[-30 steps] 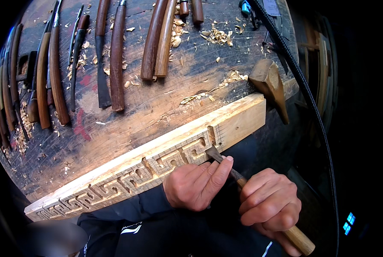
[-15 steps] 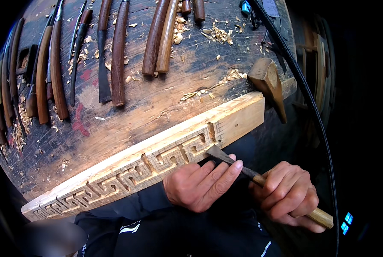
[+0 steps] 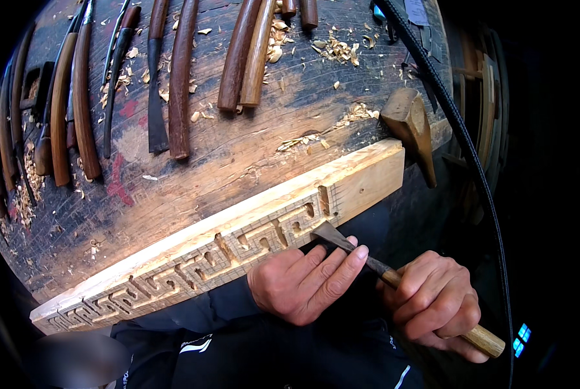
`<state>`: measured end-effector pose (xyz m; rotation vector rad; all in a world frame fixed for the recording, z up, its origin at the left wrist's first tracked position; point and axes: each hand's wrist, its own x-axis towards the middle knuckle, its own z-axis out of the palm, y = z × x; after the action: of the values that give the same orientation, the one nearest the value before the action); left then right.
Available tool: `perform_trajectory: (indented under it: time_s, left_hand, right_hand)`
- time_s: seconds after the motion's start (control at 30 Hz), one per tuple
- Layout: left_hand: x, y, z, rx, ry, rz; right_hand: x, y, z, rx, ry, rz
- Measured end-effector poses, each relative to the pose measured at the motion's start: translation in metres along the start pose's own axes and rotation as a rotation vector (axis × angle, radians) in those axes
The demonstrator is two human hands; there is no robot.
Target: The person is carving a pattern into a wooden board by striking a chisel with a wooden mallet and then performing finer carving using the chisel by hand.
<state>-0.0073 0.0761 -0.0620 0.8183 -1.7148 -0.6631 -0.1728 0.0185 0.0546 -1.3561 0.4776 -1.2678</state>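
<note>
A long pale wooden board lies slanted along the near edge of the bench, its front face carved with a grooved key pattern over a drawn grid. A chisel points up and left, its flat dark blade tip touching the pattern near the right end. My right hand is wrapped round its wooden handle. At the blade, my left hand has its fingers laid along the metal, gripping it close to the board's lower edge. The left thumb is mostly hidden.
A wooden mallet lies past the board's right end. Several wooden-handled carving tools lie along the far side of the bench, among wood shavings. A black cable hangs across the right side.
The view has shifted slightly. My right hand and the chisel handle sit a little lower, while the blade tip stays at nearly the same spot on the pattern.
</note>
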Motion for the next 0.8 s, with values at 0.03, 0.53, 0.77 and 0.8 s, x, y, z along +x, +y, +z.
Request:
perform_trajectory:
  time_s: [0.03,0.53,0.77,0.8]
  left_hand:
    - [0.000,0.000,-0.001,-0.006,-0.001,0.001]
    - [-0.001,0.002,-0.002,-0.051,0.055,-0.022]
    - [-0.001,-0.001,0.003,-0.021,0.084,0.001]
    - [0.000,0.000,0.000,-0.041,0.060,-0.007]
  right_hand:
    - [0.001,-0.002,0.001,-0.011,-0.006,0.010]
    - [0.003,-0.004,0.015,-0.101,-0.057,0.077]
    - [-0.001,-0.005,0.014,-0.090,-0.037,0.059]
    - [-0.001,-0.004,0.014,-0.086,-0.029,0.053]
